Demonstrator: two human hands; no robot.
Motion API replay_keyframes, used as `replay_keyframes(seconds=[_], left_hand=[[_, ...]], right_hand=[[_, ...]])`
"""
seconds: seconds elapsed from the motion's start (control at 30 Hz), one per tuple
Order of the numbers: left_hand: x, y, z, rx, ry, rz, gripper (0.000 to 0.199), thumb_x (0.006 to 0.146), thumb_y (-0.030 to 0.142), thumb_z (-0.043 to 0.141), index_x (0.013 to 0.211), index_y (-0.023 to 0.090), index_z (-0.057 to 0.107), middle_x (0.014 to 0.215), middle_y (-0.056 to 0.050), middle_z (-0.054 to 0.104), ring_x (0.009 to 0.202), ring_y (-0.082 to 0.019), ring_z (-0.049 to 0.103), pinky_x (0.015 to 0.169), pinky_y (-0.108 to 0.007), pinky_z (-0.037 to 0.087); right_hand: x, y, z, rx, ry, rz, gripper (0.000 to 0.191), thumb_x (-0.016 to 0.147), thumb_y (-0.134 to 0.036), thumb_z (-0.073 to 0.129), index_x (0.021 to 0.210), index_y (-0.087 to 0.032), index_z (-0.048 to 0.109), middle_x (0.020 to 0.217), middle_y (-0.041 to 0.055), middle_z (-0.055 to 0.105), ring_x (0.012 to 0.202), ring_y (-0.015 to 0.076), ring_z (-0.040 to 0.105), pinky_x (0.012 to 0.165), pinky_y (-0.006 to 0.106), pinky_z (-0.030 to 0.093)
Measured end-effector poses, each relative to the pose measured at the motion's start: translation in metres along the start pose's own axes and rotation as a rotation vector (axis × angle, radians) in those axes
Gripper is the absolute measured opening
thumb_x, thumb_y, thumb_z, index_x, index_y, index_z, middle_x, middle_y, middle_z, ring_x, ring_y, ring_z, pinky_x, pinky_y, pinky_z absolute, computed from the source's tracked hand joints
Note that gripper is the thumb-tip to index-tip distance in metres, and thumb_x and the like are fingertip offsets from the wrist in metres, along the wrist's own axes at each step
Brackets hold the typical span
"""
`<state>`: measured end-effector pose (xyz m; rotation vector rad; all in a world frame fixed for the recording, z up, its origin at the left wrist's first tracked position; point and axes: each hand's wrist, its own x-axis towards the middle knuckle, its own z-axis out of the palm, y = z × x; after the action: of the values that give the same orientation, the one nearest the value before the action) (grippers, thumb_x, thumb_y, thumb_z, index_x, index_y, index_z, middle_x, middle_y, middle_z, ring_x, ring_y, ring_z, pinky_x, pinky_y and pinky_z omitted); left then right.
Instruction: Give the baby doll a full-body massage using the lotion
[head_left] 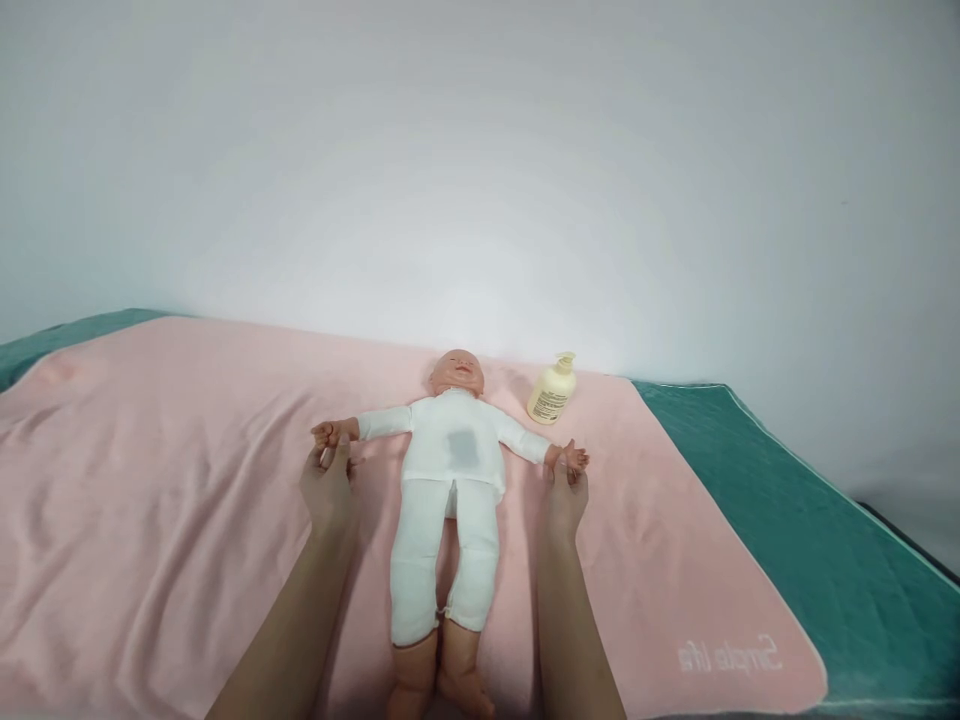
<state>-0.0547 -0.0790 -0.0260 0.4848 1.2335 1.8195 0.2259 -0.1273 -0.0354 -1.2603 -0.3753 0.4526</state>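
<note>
A baby doll (450, 440) with a white cloth body lies on its back, its arms spread wide and its feet toward me. My left hand (328, 490) is closed around the doll's hand on the left side, thumb on top. On the other side, my right hand (564, 497) pinches the doll's other hand near the wrist, and the doll's small fingers stick out past mine. A grey square patch shows on the doll's chest. Beside its head, on the right, stands a pale yellow pump bottle (552, 390), apart from both my hands.
Under the doll spreads a pink blanket (187, 520), wrinkled on the left, with white lettering near its right front corner. A green cover (810, 510) shows beneath it at both sides. Behind rises a plain pale wall (450, 180).
</note>
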Motion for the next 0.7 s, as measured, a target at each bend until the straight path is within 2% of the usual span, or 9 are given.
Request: replay_keyframes(seconds=[0.13, 0.2, 0.27, 0.3, 0.33, 0.4, 0.47, 0.57, 0.7], left_hand=[[-0.020, 0.006, 0.010, 0.129, -0.117, 0.186, 0.042, 0.069, 0.040, 0.077, 0.102, 0.017, 0.068, 0.081, -0.002, 0.064, 0.052, -0.006, 0.050, 0.048, -0.019, 0.040], [-0.032, 0.007, 0.013, 0.259, -0.227, 0.228, 0.044, 0.071, 0.042, 0.075, 0.106, 0.017, 0.070, 0.071, -0.001, 0.064, 0.049, -0.008, 0.050, 0.049, -0.021, 0.042], [-0.041, 0.003, 0.014, 0.406, -0.379, 0.268, 0.045, 0.073, 0.042, 0.073, 0.111, 0.018, 0.070, 0.054, 0.003, 0.058, 0.044, -0.009, 0.047, 0.046, -0.022, 0.041], [-0.044, 0.001, 0.014, 0.468, -0.459, 0.317, 0.043, 0.075, 0.041, 0.071, 0.112, 0.020, 0.071, 0.053, 0.003, 0.058, 0.043, -0.009, 0.046, 0.045, -0.022, 0.041], [-0.045, -0.003, 0.014, 0.516, -0.532, 0.390, 0.040, 0.076, 0.039, 0.070, 0.112, 0.021, 0.071, 0.059, 0.001, 0.064, 0.044, -0.010, 0.049, 0.045, -0.022, 0.043], [-0.045, -0.009, 0.014, 0.571, -0.648, 0.564, 0.030, 0.079, 0.034, 0.066, 0.107, 0.025, 0.073, 0.090, -0.004, 0.074, 0.057, -0.014, 0.060, 0.052, -0.025, 0.049], [-0.042, -0.014, 0.015, 0.603, -0.730, 0.700, 0.026, 0.082, 0.030, 0.063, 0.105, 0.026, 0.073, 0.114, -0.004, 0.069, 0.082, -0.019, 0.068, 0.064, -0.028, 0.055], [-0.039, -0.016, 0.017, 0.649, -0.786, 0.820, 0.025, 0.084, 0.026, 0.060, 0.106, 0.026, 0.073, 0.115, -0.002, 0.068, 0.101, -0.021, 0.066, 0.082, -0.033, 0.056], [-0.039, -0.014, 0.020, 0.684, -0.817, 0.893, 0.025, 0.087, 0.024, 0.058, 0.108, 0.025, 0.072, 0.117, 0.000, 0.068, 0.103, -0.019, 0.066, 0.094, -0.035, 0.053]], right_hand=[[-0.023, -0.010, 0.011, 0.022, -0.090, -0.229, 0.045, 0.081, -0.038, 0.063, 0.120, -0.017, 0.054, 0.139, 0.0109, 0.050, 0.129, 0.0224, 0.046, 0.107, 0.040, 0.040], [-0.036, -0.012, 0.015, -0.008, -0.205, -0.340, 0.043, 0.084, -0.035, 0.062, 0.123, -0.018, 0.054, 0.134, 0.0106, 0.054, 0.125, 0.0223, 0.050, 0.106, 0.043, 0.041], [-0.046, -0.011, 0.018, -0.105, -0.325, -0.449, 0.039, 0.087, -0.031, 0.060, 0.124, -0.019, 0.056, 0.128, 0.0099, 0.059, 0.120, 0.0222, 0.054, 0.105, 0.044, 0.042], [-0.050, -0.009, 0.019, -0.166, -0.384, -0.521, 0.037, 0.088, -0.029, 0.059, 0.123, -0.020, 0.057, 0.126, 0.0095, 0.060, 0.119, 0.0223, 0.055, 0.104, 0.044, 0.043], [-0.052, -0.007, 0.020, -0.224, -0.445, -0.600, 0.035, 0.088, -0.027, 0.058, 0.123, -0.021, 0.058, 0.124, 0.0090, 0.061, 0.119, 0.0222, 0.055, 0.105, 0.044, 0.043], [-0.054, -0.003, 0.022, -0.309, -0.552, -0.756, 0.034, 0.089, -0.023, 0.056, 0.123, -0.023, 0.060, 0.124, 0.0077, 0.062, 0.119, 0.0216, 0.055, 0.106, 0.044, 0.043], [-0.054, 0.000, 0.023, -0.356, -0.614, -0.875, 0.035, 0.090, -0.020, 0.055, 0.124, -0.026, 0.060, 0.125, 0.0061, 0.062, 0.118, 0.0206, 0.056, 0.107, 0.044, 0.043], [-0.052, 0.001, 0.024, -0.398, -0.645, -0.990, 0.036, 0.091, -0.016, 0.054, 0.125, -0.027, 0.060, 0.122, 0.0048, 0.063, 0.116, 0.0197, 0.058, 0.108, 0.044, 0.043], [-0.051, 0.002, 0.025, -0.407, -0.669, -1.080, 0.039, 0.091, -0.012, 0.055, 0.127, -0.026, 0.059, 0.120, 0.0061, 0.065, 0.115, 0.0195, 0.060, 0.108, 0.044, 0.044]])
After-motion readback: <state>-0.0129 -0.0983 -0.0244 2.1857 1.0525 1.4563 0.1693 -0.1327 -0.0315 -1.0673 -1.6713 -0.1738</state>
